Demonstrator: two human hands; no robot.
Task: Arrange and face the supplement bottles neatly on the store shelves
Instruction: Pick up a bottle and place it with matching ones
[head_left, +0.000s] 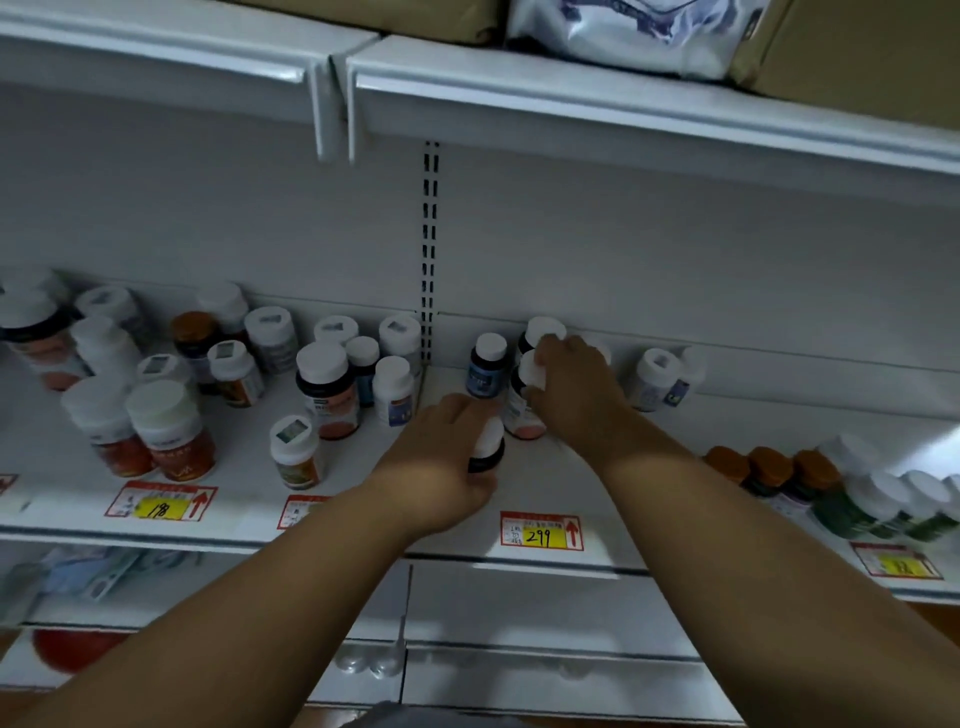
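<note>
Evidently mid-arranging: the left hand grasps a dark white-capped bottle at the shelf front, above the 299 price tag, while the right hand curls its fingers over the cap of a bottle with a pink label further back. Next, probably, each needs setting upright in line, label forward.

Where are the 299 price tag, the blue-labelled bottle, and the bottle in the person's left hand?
299 price tag (540, 531): head view, on its yellow price area.
Blue-labelled bottle (486, 375): head view, on its blue label.
Bottle in the left hand (489, 446): head view, on its white cap beside the fingers.
</note>
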